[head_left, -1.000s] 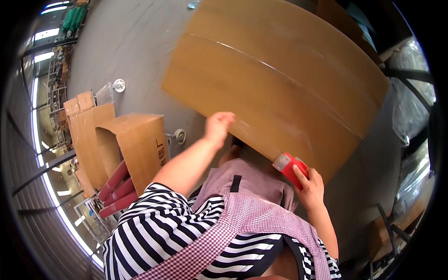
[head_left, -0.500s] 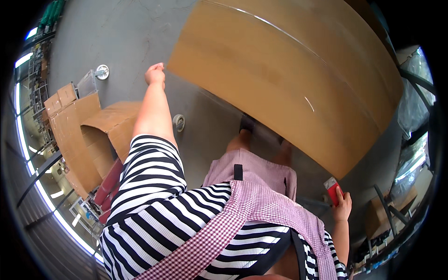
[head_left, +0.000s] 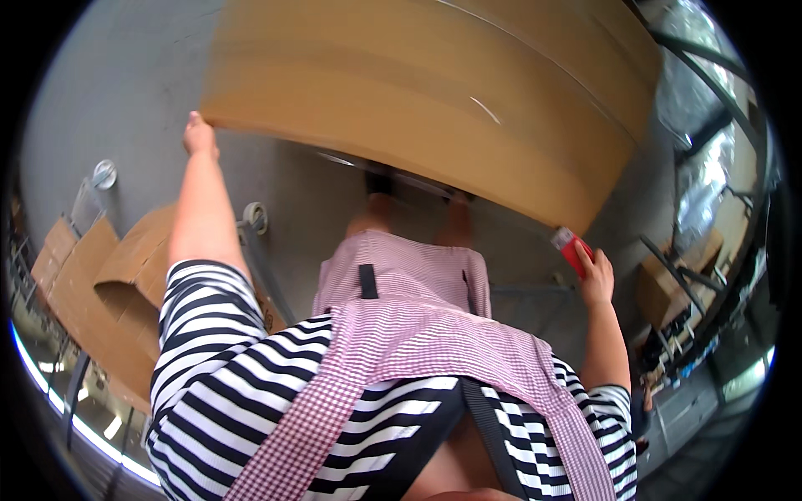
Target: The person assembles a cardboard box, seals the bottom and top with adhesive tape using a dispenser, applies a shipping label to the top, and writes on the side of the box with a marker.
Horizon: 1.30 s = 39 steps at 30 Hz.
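Observation:
A large brown cardboard box (head_left: 401, 75) fills the upper middle, with a seam running along its top. At its near left corner my left hand (head_left: 200, 138) is closed, fingers against the cardboard edge. My right hand (head_left: 596, 277) is closed round a small red hand tool (head_left: 574, 252) with a greyish end; its exact kind is unclear. That greyish end sits close to the box's near right corner, and I cannot tell if they touch. The box's underside and far sides are hidden.
Opened cardboard cartons (head_left: 75, 284) stand at my left, near a cart's caster wheels (head_left: 256, 217). Clear plastic wrap (head_left: 702, 179) hangs by a dark metal rack (head_left: 723, 100) at the right. Another carton (head_left: 677, 275) sits low there. Grey floor (head_left: 109, 92) shows at the far left.
My view has swung, so the box appears further left. My left hand has come from just beside the box to its corner. The red tool stays in my right hand, now beside the near right corner.

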### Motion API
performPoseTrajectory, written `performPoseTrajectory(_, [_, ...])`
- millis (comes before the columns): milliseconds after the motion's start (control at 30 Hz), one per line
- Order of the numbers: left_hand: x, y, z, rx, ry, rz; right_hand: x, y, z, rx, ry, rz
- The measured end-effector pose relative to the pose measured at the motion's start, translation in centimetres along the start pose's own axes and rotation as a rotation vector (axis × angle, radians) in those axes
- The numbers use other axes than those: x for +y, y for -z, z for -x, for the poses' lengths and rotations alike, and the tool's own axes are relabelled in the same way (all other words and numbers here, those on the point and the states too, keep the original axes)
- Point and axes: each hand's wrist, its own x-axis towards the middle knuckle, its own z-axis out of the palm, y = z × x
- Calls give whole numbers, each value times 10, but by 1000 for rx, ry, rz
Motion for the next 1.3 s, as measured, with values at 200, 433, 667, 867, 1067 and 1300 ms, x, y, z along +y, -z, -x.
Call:
performPoseTrajectory(200, [3,-75,83,165,163,47,5,-23,-13,66,63,-11])
performPoseTrajectory(433, [-55,-172,279,52,98,183,93,-46,24,147,98,54])
performPoseTrajectory(667, [-62,-190,359,-104,209,308,97,-47,51,224,145,-68])
performPoseTrajectory(867, [-27,-206,394,-30,236,220,113,-75,27,233,138,-85])
performPoseTrajectory(1067, [-41,-208,373,-18,219,216,110,-52,24,253,126,-109])
performPoseTrajectory(1300, [-14,-207,402,-6,292,161,113,-65,11,254,138,-67])
